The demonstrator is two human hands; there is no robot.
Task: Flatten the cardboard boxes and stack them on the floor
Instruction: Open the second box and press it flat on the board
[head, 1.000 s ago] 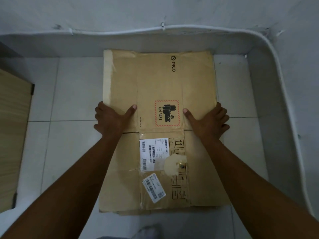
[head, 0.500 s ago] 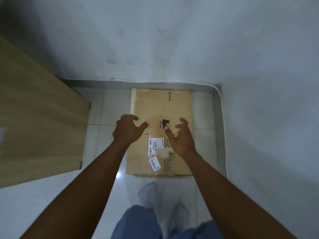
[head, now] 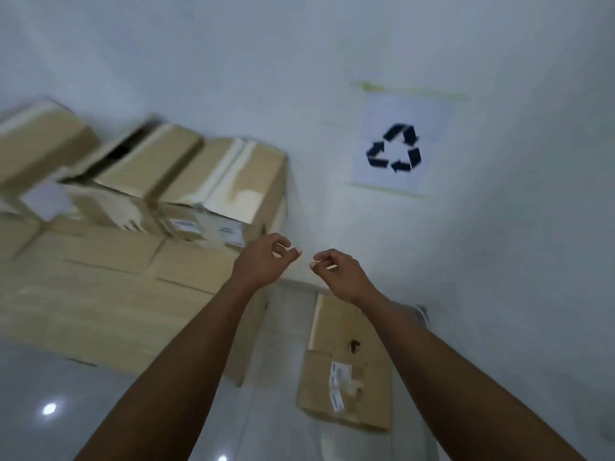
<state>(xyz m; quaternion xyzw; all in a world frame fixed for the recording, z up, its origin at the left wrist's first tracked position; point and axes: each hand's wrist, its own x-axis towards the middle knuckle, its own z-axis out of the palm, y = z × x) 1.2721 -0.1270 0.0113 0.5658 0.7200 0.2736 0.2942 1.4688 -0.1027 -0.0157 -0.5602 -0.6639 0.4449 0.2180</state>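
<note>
brown cardboard, the flat box point(head: 346, 371) lies on the glossy grey floor point(head: 66, 394) under the right forearm, labels up, its long side running away toward the wall point(head: 499, 227). above it both hands are empty: the left hand point(head: 263, 261) and the right hand point(head: 339, 271) hover close together but apart, fingers loosely curled round nothing. up and to the left, on a wooden top point(head: 100, 287), stand the boxes point(head: 149, 168) not yet flattened, blurred, tan with pale tape strips and small white labels, one with a flap gaping. the closest box point(head: 246, 194) sits just beyond the left hand, so i judge the next reach goes forward and left, that hand leading. a recycling sign point(head: 396, 148) is stuck on the wall beyond.
</note>
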